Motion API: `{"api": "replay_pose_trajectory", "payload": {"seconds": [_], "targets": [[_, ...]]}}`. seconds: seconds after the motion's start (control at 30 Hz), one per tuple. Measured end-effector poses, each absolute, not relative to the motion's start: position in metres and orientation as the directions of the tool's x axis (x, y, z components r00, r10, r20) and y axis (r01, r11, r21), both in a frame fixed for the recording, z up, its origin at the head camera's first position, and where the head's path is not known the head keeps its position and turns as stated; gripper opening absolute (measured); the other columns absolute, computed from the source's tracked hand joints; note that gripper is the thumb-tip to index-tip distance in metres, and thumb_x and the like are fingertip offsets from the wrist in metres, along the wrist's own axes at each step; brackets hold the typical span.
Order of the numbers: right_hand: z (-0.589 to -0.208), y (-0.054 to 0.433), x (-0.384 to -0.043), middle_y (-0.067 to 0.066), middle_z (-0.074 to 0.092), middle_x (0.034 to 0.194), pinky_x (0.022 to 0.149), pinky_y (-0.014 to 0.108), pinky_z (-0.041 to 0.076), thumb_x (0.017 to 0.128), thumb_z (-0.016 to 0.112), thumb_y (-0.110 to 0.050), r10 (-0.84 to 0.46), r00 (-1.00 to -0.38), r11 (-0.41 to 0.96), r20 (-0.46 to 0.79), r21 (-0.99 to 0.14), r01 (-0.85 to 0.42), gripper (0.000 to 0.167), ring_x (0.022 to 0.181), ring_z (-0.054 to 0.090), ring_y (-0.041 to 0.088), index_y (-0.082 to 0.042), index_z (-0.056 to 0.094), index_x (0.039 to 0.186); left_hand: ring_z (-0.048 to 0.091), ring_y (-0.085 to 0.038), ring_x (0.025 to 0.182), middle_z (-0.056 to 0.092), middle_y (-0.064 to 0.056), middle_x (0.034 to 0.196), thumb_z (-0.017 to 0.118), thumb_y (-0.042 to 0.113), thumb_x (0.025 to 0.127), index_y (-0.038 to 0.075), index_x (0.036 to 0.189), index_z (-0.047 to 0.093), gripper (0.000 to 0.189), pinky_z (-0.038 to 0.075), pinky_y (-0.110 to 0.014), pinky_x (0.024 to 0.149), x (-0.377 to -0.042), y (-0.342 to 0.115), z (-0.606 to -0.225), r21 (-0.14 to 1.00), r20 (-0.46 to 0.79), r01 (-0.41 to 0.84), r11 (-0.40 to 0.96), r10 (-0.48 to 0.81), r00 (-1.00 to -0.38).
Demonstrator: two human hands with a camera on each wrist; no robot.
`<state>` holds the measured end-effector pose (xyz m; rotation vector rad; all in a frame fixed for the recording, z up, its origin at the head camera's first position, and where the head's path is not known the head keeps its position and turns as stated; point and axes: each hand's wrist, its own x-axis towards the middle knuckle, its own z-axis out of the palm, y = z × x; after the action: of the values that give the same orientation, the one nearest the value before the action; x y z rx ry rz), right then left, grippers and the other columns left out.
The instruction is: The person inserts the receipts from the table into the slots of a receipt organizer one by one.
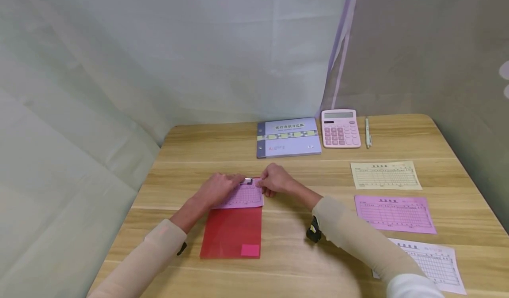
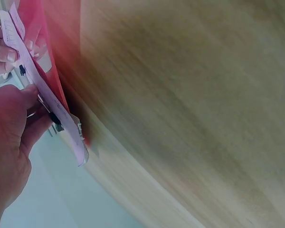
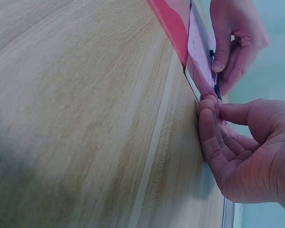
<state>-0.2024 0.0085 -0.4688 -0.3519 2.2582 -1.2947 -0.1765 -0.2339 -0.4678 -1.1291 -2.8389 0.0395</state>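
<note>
A red clip folder (image 1: 232, 229) with a bright pink label (image 1: 250, 250) lies on the table. Across its upper part is a pink printed slip (image 1: 246, 197), under a metal clip (image 1: 247, 181) at the folder's top edge. My left hand (image 1: 216, 188) pinches the clip, thumb on its near side and fingers behind, as the left wrist view shows. Thumb and fingers of my right hand (image 3: 251, 147) pinch the slip's top right corner, close to the folder's edge. In the left wrist view the slip (image 2: 35, 78) stands a little off the red cover.
On the right lie a yellow slip (image 1: 385, 175), another pink slip (image 1: 395, 214) and a white slip (image 1: 437, 262), partly under my right forearm. Along the back are a blue account book (image 1: 289, 137), a pink calculator (image 1: 340, 129) and a pen (image 1: 367, 133). Curtains hang behind the wooden table (image 1: 310, 267).
</note>
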Motion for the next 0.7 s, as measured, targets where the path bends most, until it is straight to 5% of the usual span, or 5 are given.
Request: {"api": "replay_pose_trajectory", "payload": {"seconds": [0.7], "targets": [[-0.4687, 0.0088, -0.1949, 0.008, 0.069, 0.060, 0.046, 0.026, 0.055, 0.100, 0.074, -0.009, -0.448, -0.874, 0.524, -0.191, -0.848, -0.083, 0.026, 0.049, 0.066, 0.018, 0.000, 0.073, 0.076, 0.076, -0.023, 0.074, 0.079, -0.014, 0.115, 0.074, 0.001, 0.098, 0.006, 0.127, 0.071, 0.029, 0.064, -0.036, 0.066, -0.1737, -0.2314, -0.4723, -0.109, 0.144, 0.697, 0.708, 0.706, -0.694]]}}
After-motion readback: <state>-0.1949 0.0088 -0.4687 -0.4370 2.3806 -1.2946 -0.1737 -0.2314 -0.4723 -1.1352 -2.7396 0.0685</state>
